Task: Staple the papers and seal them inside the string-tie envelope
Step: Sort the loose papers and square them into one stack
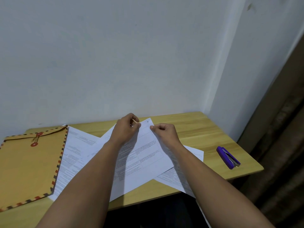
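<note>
In the head view, the top printed sheet (144, 150) is pinched at its far corner by the left hand (126, 127) and right hand (164, 132), while the purple stapler (227, 157) and string-tie envelope (31, 163) lie untouched; sheets should be squared before stapling.

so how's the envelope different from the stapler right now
The envelope is large, flat, tan with a striped border, at the table's left end; the stapler is small, purple, chunky, at the right end. The envelope overlaps a printed sheet; the stapler lies on bare wood. Neither is touched: both hands, left hand and right hand, are at the middle paper.
</note>
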